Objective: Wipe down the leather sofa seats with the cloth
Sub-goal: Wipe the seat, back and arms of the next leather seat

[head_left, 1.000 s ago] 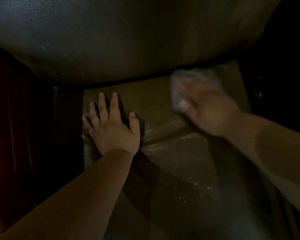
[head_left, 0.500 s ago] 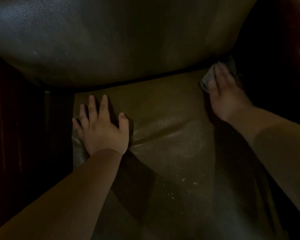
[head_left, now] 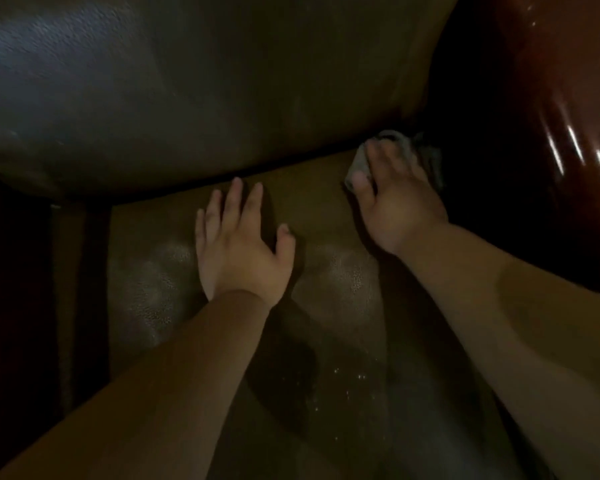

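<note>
A brown leather sofa seat [head_left: 329, 282] fills the lower middle of the head view, dimly lit, with shiny patches. My left hand [head_left: 241, 247] lies flat on it with straight, spread fingers. My right hand [head_left: 394, 199] presses a small grey cloth [head_left: 359, 164] against the seat's far right corner, where the seat meets the backrest. The fingers look straight on top of the cloth, which sticks out on the left and beyond the fingertips.
The dark leather backrest [head_left: 194, 88] bulges across the top. A glossy reddish-brown wooden armrest [head_left: 548, 133] stands at the right, with a dark gap beside the seat. A dark wooden frame [head_left: 77, 271] borders the seat on the left.
My right hand swept the cloth from the middle of the seat's back edge to its far right corner. The left hand now lies nearer the seat's middle, and the view has swung right.
</note>
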